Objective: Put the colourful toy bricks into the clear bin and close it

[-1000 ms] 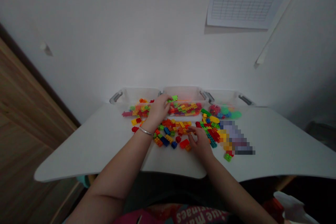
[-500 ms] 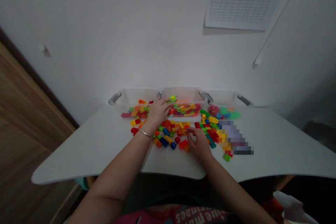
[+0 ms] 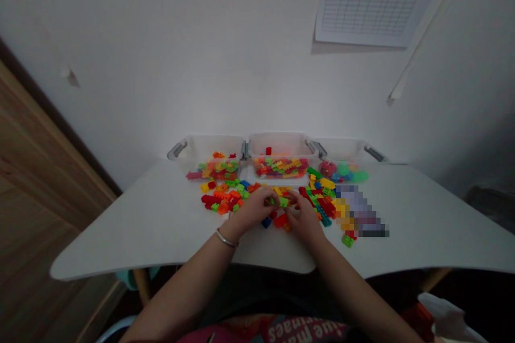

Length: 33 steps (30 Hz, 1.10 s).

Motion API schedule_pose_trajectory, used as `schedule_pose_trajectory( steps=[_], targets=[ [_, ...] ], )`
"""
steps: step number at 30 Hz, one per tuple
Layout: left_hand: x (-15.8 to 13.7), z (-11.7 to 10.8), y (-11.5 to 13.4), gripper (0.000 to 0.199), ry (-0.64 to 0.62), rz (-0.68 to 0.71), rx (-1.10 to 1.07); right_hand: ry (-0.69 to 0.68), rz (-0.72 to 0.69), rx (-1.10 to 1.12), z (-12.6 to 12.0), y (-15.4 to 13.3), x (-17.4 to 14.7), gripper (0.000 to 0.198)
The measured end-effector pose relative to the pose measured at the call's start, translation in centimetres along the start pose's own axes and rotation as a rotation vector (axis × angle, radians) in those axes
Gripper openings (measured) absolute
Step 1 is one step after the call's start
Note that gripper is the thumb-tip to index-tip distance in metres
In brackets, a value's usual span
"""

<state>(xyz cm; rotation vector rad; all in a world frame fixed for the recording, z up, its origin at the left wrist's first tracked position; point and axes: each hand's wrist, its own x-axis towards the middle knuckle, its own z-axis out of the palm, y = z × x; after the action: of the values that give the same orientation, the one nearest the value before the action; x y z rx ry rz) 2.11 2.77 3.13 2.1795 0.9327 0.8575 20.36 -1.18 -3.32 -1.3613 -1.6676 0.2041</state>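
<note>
My left hand, with a silver bangle at its wrist, is over the pile of toy building bricks in front of me. Its curled fingers are closed at a light green brick, which shows between my two hands. From the right, my right hand meets it, thumb and fingers bent toward the same brick. Whatever lies inside the right fingers is too small and shaded to name. Just under the hands are a red-orange brick and a dark blue brick.
Three clear plastic boxes line the wall: a left box, a middle box and a right box, each with colourful pieces. Loose bricks spread over the white table. A blurred-out flat object lies right of the pile.
My left hand has come back from the middle box to beside my right hand. The bright green brick at that box is gone from there; a red one shows. My right hand barely moved.
</note>
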Motion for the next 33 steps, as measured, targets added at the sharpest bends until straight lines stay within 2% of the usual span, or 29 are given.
schedule_pose_trajectory(
  steps=[4,8,10,15,19,28,33],
  targets=[
    [-0.2,0.7,-0.8,0.019,-0.016,-0.105,-0.09,-0.073,0.015,-0.024,-0.1,-0.2,0.1,0.037],
    [-0.2,0.9,-0.8,0.029,-0.014,-0.163,-0.176,-0.085,0.04,-0.031,-0.3,-0.4,0.1,0.037],
    [-0.2,0.9,-0.8,0.034,-0.003,-0.146,-0.096,-0.094,0.054,-0.035,-0.3,-0.5,0.2,0.037],
    [-0.3,0.7,-0.8,0.039,-0.033,0.008,0.225,-0.121,0.077,-0.074,-0.6,-0.9,0.2,0.035],
    [-0.3,0.6,-1.0,0.039,-0.07,0.004,0.352,-0.135,0.1,-0.103,-0.9,-1.4,0.3,0.03],
    [-0.6,0.0,-0.7,0.032,-0.082,-0.006,0.414,-0.159,0.174,-0.103,-1.0,-1.6,0.5,0.03],
    [-0.2,-0.7,-0.3,0.026,0.024,-0.018,0.329,-0.142,0.179,-0.101,-1.1,-1.7,0.5,0.031]
  ],
)
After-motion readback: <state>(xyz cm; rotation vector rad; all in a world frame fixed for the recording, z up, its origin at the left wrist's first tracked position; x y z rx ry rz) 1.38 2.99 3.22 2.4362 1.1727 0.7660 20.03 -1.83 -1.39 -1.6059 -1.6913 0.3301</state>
